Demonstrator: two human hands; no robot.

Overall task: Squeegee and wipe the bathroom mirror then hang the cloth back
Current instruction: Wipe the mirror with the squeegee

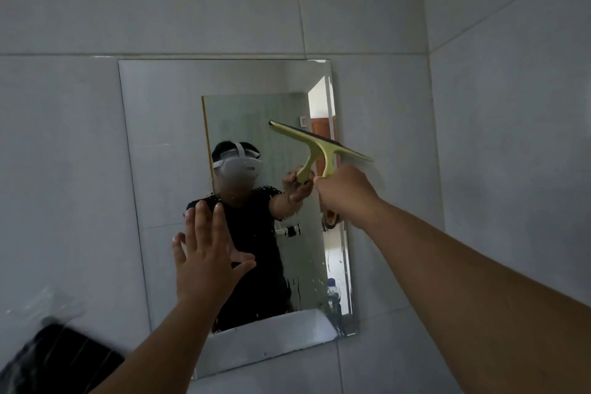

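the right hand (347,192) is curled tight round the handle of the one yellow squeegee (319,145), whose blade lies tilted across the upper right part of the single mirror (153,137) on the tiled wall (511,105), its far end running just past the mirror's right edge. whether the rubber edge is pressed flat on the glass or lifted a little off it cannot be told from here. the left hand (208,249) is spread wide, fingers straight and apart, holding nothing, in front of the lower left part of the glass; it looks to be against or very near the surface, but contact is not certain. water drops and streaks show on the lower half of the mirror, while the upper part looks clearer, so the squeegee step seems under way and not finished. risks, as a guess: a blade kept at this slant would likely leave streaks or skip a corner; an end overhanging the edge could catch on it and jolt the stroke; the bare palm could leave prints that need extra wiping; wet glass could let that hand slip. a dark bundle (60,358) sits at the lower left, blurred, possibly the cloth, though that is unsure. count: two hands, one squeegee, one mirror, one dark bundle.
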